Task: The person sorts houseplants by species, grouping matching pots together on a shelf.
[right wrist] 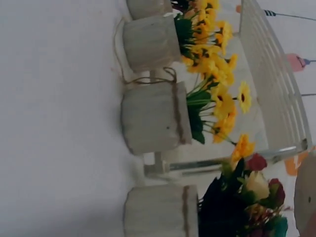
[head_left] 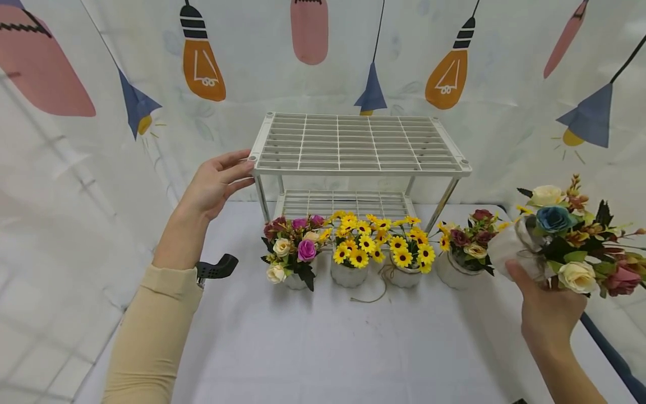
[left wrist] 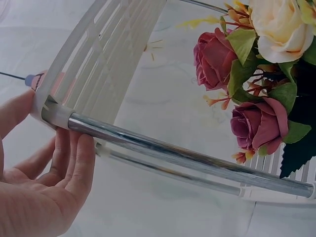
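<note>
Head view: left hand [head_left: 212,184], nine o'clock, grips the rack [head_left: 360,173] at its corner; right hand [head_left: 549,308], four o'clock, grips the rose pot [head_left: 515,246]; probably light, stiff; hold its wall.

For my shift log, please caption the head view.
Left fingers touching a white rack, right fingers holding a potted bouquet, four more flowerpots lined up on the table.

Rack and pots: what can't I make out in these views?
Head: front of the lower shelf, partly hidden by yellow flowers.
Head: fingers of the right hand, hidden by the held pot and its flowers.
Left wrist: the left hand, cut off by the left edge.
Right wrist: the lowest pot, cut off by the bottom edge.
</note>
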`<act>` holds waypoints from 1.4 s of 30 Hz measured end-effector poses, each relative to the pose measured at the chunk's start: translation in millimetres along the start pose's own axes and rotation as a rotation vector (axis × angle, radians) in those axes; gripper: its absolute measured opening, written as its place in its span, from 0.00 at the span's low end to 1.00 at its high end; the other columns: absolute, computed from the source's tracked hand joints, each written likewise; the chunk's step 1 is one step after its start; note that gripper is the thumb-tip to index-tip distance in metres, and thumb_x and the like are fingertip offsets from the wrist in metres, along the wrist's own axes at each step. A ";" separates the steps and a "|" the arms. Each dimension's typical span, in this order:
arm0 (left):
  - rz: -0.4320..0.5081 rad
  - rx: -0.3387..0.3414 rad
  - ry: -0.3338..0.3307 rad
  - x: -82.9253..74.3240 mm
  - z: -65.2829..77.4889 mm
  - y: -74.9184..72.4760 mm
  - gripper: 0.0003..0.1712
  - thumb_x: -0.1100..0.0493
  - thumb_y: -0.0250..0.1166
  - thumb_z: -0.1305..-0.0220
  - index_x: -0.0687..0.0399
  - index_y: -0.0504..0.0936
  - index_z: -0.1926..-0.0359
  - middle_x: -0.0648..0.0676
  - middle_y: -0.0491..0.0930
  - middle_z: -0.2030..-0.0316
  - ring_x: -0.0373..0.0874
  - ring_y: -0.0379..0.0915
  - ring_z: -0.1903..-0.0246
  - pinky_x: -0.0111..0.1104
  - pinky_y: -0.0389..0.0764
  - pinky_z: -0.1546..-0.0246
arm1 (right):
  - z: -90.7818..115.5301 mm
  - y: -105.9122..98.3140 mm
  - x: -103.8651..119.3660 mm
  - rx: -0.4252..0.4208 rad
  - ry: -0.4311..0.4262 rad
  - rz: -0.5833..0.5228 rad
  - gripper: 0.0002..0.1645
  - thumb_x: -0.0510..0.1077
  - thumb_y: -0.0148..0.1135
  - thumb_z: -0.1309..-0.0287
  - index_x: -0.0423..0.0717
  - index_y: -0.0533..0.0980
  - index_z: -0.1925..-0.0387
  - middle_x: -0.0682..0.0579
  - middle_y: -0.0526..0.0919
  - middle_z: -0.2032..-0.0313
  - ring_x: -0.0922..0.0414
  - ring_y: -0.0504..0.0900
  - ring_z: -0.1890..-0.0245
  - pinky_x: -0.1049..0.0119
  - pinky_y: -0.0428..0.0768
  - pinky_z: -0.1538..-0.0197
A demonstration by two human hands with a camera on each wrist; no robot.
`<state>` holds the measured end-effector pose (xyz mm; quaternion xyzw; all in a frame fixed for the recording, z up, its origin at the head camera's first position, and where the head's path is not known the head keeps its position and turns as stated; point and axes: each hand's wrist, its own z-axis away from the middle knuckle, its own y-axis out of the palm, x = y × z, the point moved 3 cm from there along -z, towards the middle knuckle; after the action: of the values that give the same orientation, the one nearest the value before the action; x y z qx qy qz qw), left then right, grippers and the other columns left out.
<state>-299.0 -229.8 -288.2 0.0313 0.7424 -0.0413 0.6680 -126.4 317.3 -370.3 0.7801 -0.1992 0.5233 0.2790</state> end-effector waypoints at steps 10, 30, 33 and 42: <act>0.026 0.013 -0.001 -2.3 1.4 -0.3 0.38 0.54 0.69 0.30 0.64 0.66 0.26 0.55 0.78 0.42 0.45 0.80 0.47 0.36 0.79 0.41 | -7.7 47.1 39.6 0.197 -0.204 -0.170 0.52 0.17 0.71 0.51 0.45 0.64 0.28 0.43 0.68 0.31 0.49 0.63 0.28 0.68 0.66 0.29; 0.068 0.045 -0.080 -8.1 -0.7 -4.4 0.38 0.56 0.68 0.28 0.65 0.64 0.26 0.52 0.83 0.46 0.42 0.83 0.51 0.34 0.83 0.47 | -34.4 140.2 73.5 0.438 -0.286 -0.236 0.46 0.28 0.76 0.50 0.43 0.66 0.31 0.43 0.72 0.35 0.47 0.68 0.33 0.62 0.69 0.30; 0.059 0.058 -0.106 -10.2 -2.0 -4.0 0.39 0.55 0.68 0.28 0.64 0.63 0.25 0.55 0.80 0.42 0.42 0.83 0.51 0.35 0.82 0.45 | -38.2 152.0 77.2 0.446 -0.256 -0.221 0.45 0.31 0.77 0.48 0.46 0.66 0.31 0.45 0.72 0.35 0.48 0.68 0.33 0.62 0.69 0.30; 0.028 0.071 -0.137 -16.8 -3.8 -5.6 0.41 0.57 0.69 0.30 0.66 0.61 0.24 0.49 0.84 0.51 0.40 0.84 0.53 0.37 0.83 0.46 | -44.9 189.8 72.4 0.489 -0.161 -0.229 0.46 0.31 0.78 0.48 0.45 0.66 0.30 0.46 0.71 0.35 0.49 0.70 0.33 0.62 0.74 0.34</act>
<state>-301.5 -234.9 -271.0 0.0623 0.6926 -0.0604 0.7160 -245.5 199.6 -246.8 0.8809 0.0008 0.4571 0.1230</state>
